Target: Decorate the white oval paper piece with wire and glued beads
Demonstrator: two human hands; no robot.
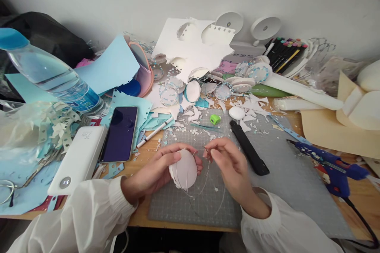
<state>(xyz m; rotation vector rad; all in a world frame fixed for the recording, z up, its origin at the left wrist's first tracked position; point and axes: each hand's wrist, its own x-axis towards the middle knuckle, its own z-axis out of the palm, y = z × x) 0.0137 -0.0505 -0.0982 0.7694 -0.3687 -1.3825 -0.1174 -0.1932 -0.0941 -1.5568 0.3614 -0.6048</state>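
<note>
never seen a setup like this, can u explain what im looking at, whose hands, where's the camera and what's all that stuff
There is no machine here: these are a person's own bare hands. The single picture comes from a camera worn on that person's head, looking forward and down.

The left hand holds a pale, rounded disc. The right hand pinches a thin strand, part of which lies across the disc's face.

Beneath them is a gray cutting mat on a wooden table. To the left are a water bottle, a phone and a white power bank; to the right, a blue glue gun. Paper scraps are scattered beyond the hands.
</note>
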